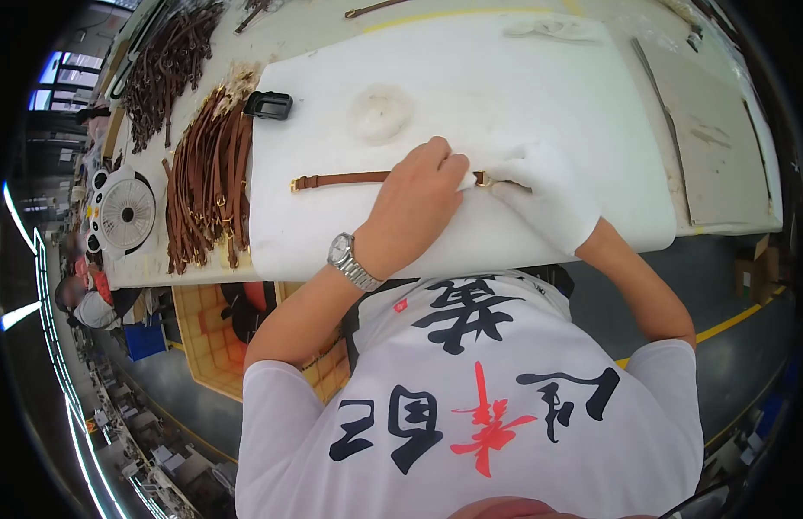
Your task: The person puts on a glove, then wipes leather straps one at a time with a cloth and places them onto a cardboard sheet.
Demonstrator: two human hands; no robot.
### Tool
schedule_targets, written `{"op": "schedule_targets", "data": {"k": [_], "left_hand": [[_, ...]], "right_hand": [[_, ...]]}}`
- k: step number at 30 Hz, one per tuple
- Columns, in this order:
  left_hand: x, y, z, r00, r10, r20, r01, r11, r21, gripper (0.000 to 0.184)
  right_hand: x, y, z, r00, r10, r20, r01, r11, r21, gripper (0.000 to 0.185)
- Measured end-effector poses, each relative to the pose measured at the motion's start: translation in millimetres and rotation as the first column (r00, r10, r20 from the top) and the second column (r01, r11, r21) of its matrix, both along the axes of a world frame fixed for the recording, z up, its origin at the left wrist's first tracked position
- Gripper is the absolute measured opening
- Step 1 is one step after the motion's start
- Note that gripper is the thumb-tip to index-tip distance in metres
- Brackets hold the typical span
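Observation:
A brown leather strap (345, 179) with gold-coloured buckles lies across the white sheet. My left hand (421, 201), bare and wearing a metal watch, rests over the middle of the strap, its fingers curled, with a bit of white material at the fingertips. On the right, my right hand (544, 195) wears a white glove and pinches the strap's right end beside a gold buckle. The gloved fingers blend into the white sheet, and part of the strap is hidden beneath my left hand.
A thick bundle of brown straps (213, 173) hangs at the sheet's left, with darker straps (172, 65) behind. A black case (269, 105), a white fan (126, 213) and grey-brown boards (709, 138) stand around. A person (94, 310) is far left.

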State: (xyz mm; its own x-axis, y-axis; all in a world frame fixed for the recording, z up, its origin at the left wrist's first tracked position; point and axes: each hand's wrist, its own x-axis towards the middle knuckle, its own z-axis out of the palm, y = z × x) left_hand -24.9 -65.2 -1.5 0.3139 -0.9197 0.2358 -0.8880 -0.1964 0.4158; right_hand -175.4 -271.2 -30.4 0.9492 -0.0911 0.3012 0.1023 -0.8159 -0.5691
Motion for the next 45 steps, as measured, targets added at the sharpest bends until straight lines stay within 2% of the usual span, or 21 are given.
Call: {"op": "schedule_targets", "data": {"k": [7, 9, 11, 13, 15, 18, 19, 21, 23, 25, 27, 29, 31, 32, 33, 34, 35, 39, 41, 43, 45], "left_hand": [[33, 69, 12, 0.927, 0.336, 0.167, -0.361, 0.92, 0.153, 0.024], [0, 19, 10, 0.989, 0.134, 0.061, -0.133, 0.991, -0.016, 0.035], [-23, -11, -1, 0.997, 0.028, 0.078, -0.034, 0.997, 0.072, 0.035], [-3, 13, 0, 0.996, 0.091, 0.01, -0.091, 0.995, -0.045, 0.03], [30, 56, 6, 0.954, 0.284, 0.091, -0.29, 0.955, 0.063, 0.026], [40, 63, 14, 0.924, 0.321, 0.205, -0.359, 0.915, 0.184, 0.023], [20, 36, 11, 0.961, 0.249, 0.116, -0.254, 0.967, 0.025, 0.018], [-15, -17, 2, 0.998, 0.049, 0.041, -0.048, 0.999, -0.006, 0.029], [-19, -21, -5, 0.996, 0.07, 0.053, -0.071, 0.997, 0.03, 0.029], [16, 26, -6, 0.974, 0.22, 0.062, -0.22, 0.975, -0.004, 0.026], [45, 64, 7, 0.901, 0.408, 0.144, -0.425, 0.897, 0.119, 0.023], [39, 61, 5, 0.883, 0.428, 0.191, -0.459, 0.872, 0.169, 0.024], [3, 3, 1, 0.982, 0.164, 0.092, -0.16, 0.986, -0.043, 0.025], [-15, -18, 3, 0.98, 0.13, 0.153, -0.137, 0.99, 0.034, 0.026], [-28, -29, 4, 0.975, 0.094, 0.202, -0.119, 0.986, 0.114, 0.026], [-13, -13, -8, 0.995, 0.096, 0.022, -0.094, 0.993, -0.077, 0.025], [3, 12, -9, 0.984, 0.175, 0.018, -0.174, 0.983, -0.049, 0.024], [44, 66, 7, 0.899, 0.39, 0.199, -0.422, 0.894, 0.155, 0.022], [10, 15, 6, 0.972, 0.226, 0.062, -0.223, 0.973, -0.055, 0.023], [-31, -33, -8, 0.999, 0.036, -0.019, -0.037, 0.997, -0.069, 0.026], [-21, -12, -13, 0.993, 0.102, -0.055, -0.105, 0.993, -0.06, 0.027]], "right_hand": [[-1, 2, -1, 0.997, 0.006, 0.081, -0.005, 1.0, -0.009, 0.014], [0, -1, -5, 0.996, -0.003, 0.085, 0.004, 1.0, -0.017, 0.014], [2, 2, -2, 0.998, -0.004, 0.055, 0.004, 1.0, 0.0, 0.014], [0, 1, -1, 1.0, -0.015, 0.026, 0.015, 1.0, 0.016, 0.014], [-2, -2, -1, 0.995, -0.014, 0.097, 0.017, 0.999, -0.03, 0.014], [0, -1, -1, 0.993, 0.004, 0.116, -0.004, 1.0, -0.003, 0.015], [2, -1, -1, 0.992, 0.016, 0.124, -0.015, 1.0, -0.009, 0.015], [0, -1, -3, 0.999, -0.003, 0.041, 0.004, 1.0, -0.028, 0.015], [1, -2, -4, 1.0, 0.003, 0.031, -0.002, 0.999, -0.054, 0.016], [-1, -4, -3, 0.999, -0.029, 0.038, 0.032, 0.997, -0.069, 0.017], [-2, -2, 1, 0.998, -0.017, 0.066, 0.019, 0.999, -0.043, 0.017], [-3, 0, -2, 0.995, -0.025, 0.097, 0.03, 0.998, -0.054, 0.013], [5, 0, -3, 0.991, -0.014, 0.135, 0.025, 0.997, -0.078, 0.01], [4, 2, -3, 0.994, -0.024, 0.107, 0.027, 0.999, -0.023, 0.01], [1, 3, -4, 0.997, -0.029, 0.07, 0.027, 0.999, 0.033, 0.01], [-3, 5, -4, 0.998, -0.023, 0.05, 0.021, 0.999, 0.039, 0.01], [-3, 3, -3, 0.998, -0.027, 0.06, 0.025, 1.0, 0.018, 0.011], [0, 3, 2, 0.988, -0.05, 0.148, 0.054, 0.998, -0.022, 0.011], [1, 1, 2, 0.991, -0.034, 0.13, 0.04, 0.998, -0.05, 0.011], [1, 0, -3, 0.996, -0.033, 0.086, 0.039, 0.997, -0.073, 0.011], [-1, 2, -8, 0.998, -0.065, 0.02, 0.063, 0.994, 0.088, 0.011]]}}
